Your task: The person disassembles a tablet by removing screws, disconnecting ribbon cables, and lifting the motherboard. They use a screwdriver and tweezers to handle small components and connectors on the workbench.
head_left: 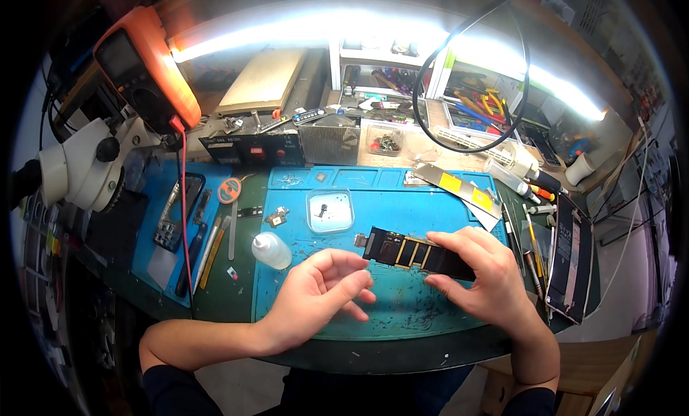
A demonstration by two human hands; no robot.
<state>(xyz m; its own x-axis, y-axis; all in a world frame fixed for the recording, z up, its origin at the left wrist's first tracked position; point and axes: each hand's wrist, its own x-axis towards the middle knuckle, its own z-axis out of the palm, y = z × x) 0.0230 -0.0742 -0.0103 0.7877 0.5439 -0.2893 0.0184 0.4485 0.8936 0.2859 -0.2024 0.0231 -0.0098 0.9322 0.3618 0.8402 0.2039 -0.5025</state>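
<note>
My right hand [491, 269] grips a long, flat black panel [410, 251] with gold-edged bars across it, thumb on its near edge and fingers on its far edge. The panel is held over the blue work mat [308, 323], and a small ribbon connector [361, 240] sticks out at its left end. Close to that end is my left hand [334, 287], its fingers loosely curled and apart, with nothing visible in them. Whether its index fingertip touches the panel I cannot tell. A clear plastic dish [330, 226] with small dark parts lies beyond the hands.
A white squeeze bottle [271, 251] stands left of my left hand. Farther left are tweezers [233, 229], a phone frame [179, 211] and an orange multimeter [147, 71]. Several brushes and screwdrivers [531, 251] lie at the right, beside a dark tablet-like panel [572, 258]. A black cable [415, 93] loops overhead.
</note>
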